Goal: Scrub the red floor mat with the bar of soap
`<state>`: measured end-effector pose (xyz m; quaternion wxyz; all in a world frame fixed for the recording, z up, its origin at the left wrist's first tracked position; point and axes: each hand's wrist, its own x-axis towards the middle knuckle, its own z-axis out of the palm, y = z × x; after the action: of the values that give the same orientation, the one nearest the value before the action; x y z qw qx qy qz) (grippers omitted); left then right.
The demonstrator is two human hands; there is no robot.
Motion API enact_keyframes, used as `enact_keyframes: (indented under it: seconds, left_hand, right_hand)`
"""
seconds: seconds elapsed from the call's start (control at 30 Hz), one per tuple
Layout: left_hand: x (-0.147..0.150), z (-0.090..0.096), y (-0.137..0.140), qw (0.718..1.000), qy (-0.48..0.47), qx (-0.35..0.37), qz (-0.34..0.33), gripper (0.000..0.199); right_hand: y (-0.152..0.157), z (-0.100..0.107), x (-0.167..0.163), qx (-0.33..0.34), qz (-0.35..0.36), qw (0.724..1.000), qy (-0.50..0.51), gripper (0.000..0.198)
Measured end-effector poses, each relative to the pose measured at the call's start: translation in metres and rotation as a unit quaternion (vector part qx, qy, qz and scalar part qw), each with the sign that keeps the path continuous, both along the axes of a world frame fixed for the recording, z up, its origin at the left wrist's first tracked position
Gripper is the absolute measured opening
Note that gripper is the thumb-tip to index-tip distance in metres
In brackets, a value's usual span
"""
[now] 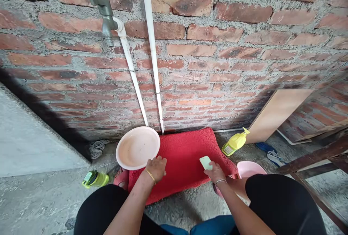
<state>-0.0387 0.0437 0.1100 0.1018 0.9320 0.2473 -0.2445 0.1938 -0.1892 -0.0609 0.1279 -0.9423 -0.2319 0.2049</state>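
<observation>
Both forearms reach down at lower centre: the left hand (156, 168) presses flat, fingers together, on the red mat (185, 155), the right hand (215, 171) pinching a pale green soap bar (206, 162).

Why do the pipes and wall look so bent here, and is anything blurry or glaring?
Head view: the wide lens bows the brick wall and splays the white pipes; even daylight, no glare, a soft shadow along the wall's base; red mat and both hands are sharp.
</observation>
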Motion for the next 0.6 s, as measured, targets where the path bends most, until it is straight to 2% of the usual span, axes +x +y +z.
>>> enact_keyframes:
  seconds: [0.07, 0.13, 0.2, 0.23, 0.3, 0.37, 0.5, 0.6]
  left_hand:
    - [0.009, -0.010, -0.010, 1.000, 0.008, -0.015, -0.015, 0.041]
    - [0.018, -0.025, -0.021, 0.999, 0.015, -0.034, -0.029, 0.045]
    - [0.024, -0.043, -0.031, 0.998, 0.016, -0.046, -0.039, 0.058]
    - [0.026, -0.053, -0.035, 0.998, 0.016, -0.048, -0.044, 0.070]
    - [0.029, -0.070, -0.042, 0.997, 0.017, -0.052, -0.057, 0.095]
    - [0.030, -0.083, -0.047, 0.995, 0.008, -0.069, -0.070, 0.108]
    - [0.032, -0.094, -0.057, 0.989, -0.054, -0.118, -0.076, 0.100]
    - [0.034, -0.097, -0.061, 0.988, -0.059, -0.125, -0.069, 0.092]
  right_hand:
    - [0.022, 0.005, -0.020, 0.014, 0.113, 0.993, 0.013, 0.045]
    - [0.043, 0.013, -0.043, 0.017, 0.226, 0.974, 0.013, 0.049]
    - [0.057, 0.024, -0.062, 0.021, 0.316, 0.949, 0.003, 0.051]
    - [0.060, 0.030, -0.070, 0.025, 0.337, 0.941, 0.000, 0.051]
    - [0.062, 0.040, -0.080, 0.038, 0.353, 0.935, 0.000, 0.048]
    - [0.057, 0.048, -0.084, 0.055, 0.353, 0.934, -0.001, 0.043]
    - [0.047, 0.055, -0.084, 0.078, 0.350, 0.933, -0.012, 0.036]
    - [0.048, 0.055, -0.085, 0.056, 0.354, 0.933, -0.017, 0.034]
